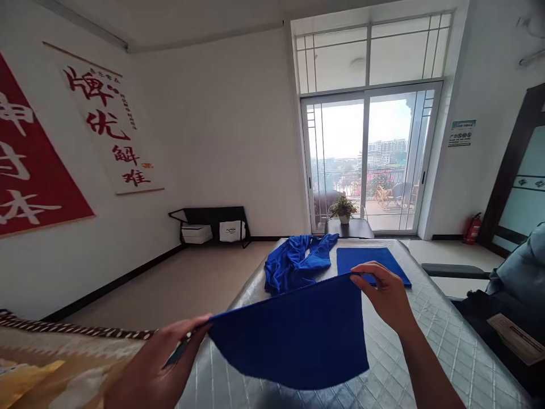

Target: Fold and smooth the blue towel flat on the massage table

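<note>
A dark blue cloth point(293, 335) hangs stretched between my two hands above the table, its top edge slanting up to the right. My left hand point(166, 346) pinches the upper left corner. At the upper right corner, my right hand point(381, 287) grips the cloth between thumb and fingers. Behind it, a crumpled heap of blue cloth point(296, 264) lies on the table's far left part. To the right of the heap rests a flat, folded blue cloth point(370, 261), partly covered by my right hand.
A quilted, silvery cover spreads over the table point(443, 341). Beyond its far edge stand a dark chair point(351, 228) and a potted plant point(344, 209). An armchair point(517, 284) is at the right. Patterned fabric and a yellow packet point(32, 378) lie at the lower left.
</note>
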A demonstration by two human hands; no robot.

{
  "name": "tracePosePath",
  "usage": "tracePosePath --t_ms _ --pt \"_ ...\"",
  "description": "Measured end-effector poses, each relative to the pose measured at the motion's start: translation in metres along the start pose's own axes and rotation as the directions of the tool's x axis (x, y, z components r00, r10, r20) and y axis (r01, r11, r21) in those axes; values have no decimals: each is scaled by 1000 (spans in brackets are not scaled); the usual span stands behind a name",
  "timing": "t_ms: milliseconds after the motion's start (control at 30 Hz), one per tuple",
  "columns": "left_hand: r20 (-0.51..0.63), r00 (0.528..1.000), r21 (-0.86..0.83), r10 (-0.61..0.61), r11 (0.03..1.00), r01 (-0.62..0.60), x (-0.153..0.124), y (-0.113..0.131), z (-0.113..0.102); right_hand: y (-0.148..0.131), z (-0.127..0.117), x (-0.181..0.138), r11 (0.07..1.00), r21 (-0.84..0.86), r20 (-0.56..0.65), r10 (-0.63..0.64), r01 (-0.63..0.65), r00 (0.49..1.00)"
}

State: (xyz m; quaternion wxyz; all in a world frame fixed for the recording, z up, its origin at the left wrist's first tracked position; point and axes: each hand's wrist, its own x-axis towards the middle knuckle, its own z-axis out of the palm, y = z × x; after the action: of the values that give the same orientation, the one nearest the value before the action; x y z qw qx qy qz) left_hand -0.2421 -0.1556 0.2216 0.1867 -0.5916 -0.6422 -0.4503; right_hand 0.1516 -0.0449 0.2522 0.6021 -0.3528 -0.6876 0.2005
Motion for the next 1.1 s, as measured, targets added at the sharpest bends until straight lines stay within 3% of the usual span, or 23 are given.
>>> tracePosePath --t_ms 200,467,600,700,800,967,1033,1100 --pt "100 987 -55 127 991 -122 40 37 10 -8 -25 -16 997 -76 -97 8 -16 995" --pt "135 990 -60 47 997 -39 46 45 3 -29 -58 -45 979 -203 -185 -45 7 982" --pt "210 977 -114 26 994 -2 50 50 2 -28 -64 -46 973 -166 -239 116 -158 964" --pt "273 957 -203 95 978 -39 49 61 5 -25 -69 -44 948 -136 -337 228 -287 914" --pt "383 897 -368 223 927 -74 42 82 10 -23 -77 -39 942 -150 -486 194 -300 852" --pt "601 694 -568 396 822 23 24 122 18 -24 -77 -22 915 -263 -624 80 -307 777" --pt "628 643 -617 438 784 68 16 128 22 -22 -67 -8 908 -315 -600 35 -276 799" --pt "624 650 -644 433 756 116 6 125 28 -13 -49 11 902 -374 -520 -11 -216 854"
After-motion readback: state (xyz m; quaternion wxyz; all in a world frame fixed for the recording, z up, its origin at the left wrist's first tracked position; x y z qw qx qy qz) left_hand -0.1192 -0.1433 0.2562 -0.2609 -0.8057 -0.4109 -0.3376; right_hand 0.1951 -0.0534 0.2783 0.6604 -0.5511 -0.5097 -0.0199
